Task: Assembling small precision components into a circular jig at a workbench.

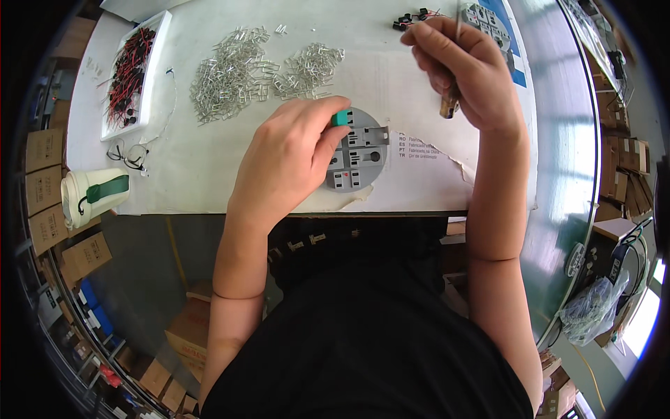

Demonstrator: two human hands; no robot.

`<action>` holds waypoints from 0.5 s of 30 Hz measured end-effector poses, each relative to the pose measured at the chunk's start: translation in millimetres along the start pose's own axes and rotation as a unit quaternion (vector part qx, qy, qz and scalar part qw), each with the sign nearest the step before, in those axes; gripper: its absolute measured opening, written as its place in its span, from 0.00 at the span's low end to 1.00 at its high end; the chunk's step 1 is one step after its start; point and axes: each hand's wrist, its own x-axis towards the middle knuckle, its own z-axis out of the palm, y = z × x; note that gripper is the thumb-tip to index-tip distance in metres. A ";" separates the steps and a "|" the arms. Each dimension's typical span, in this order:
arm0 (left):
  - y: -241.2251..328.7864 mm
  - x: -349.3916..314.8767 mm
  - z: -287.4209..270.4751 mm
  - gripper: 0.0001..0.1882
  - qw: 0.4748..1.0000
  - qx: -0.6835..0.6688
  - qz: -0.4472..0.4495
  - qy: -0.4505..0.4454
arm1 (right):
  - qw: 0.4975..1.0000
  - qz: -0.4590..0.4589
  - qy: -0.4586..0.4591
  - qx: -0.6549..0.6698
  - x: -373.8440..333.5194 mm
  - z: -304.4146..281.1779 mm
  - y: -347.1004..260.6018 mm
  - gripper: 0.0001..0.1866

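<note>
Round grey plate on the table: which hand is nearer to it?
Left. The left hand is at the upper left of the round grey plate, pinching a green block; the right hand is farther away, off to the plate's upper right.

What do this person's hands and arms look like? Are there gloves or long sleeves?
No gloves! The left hand and right hand are both bare, and I see no rings. The left arm and right arm are bare too, with no watch or bracelet showing. No sleeve reaches the forearms. The person wears a plain-looking black top.
</note>
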 end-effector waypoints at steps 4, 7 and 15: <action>3.6 10.6 4.0 0.11 0.998 0.051 0.032 -0.028 | 0.999 0.004 0.050 0.010 3.6 -44.0 7.8 0.18; 8.1 14.4 6.2 0.11 0.994 0.089 0.042 -0.043 | 0.988 0.060 0.129 -0.065 1.2 -53.3 3.9 0.28; 17.7 22.4 7.3 0.09 0.979 0.175 0.065 -0.085 | 0.894 0.006 0.107 -0.435 -11.4 -24.6 1.7 0.11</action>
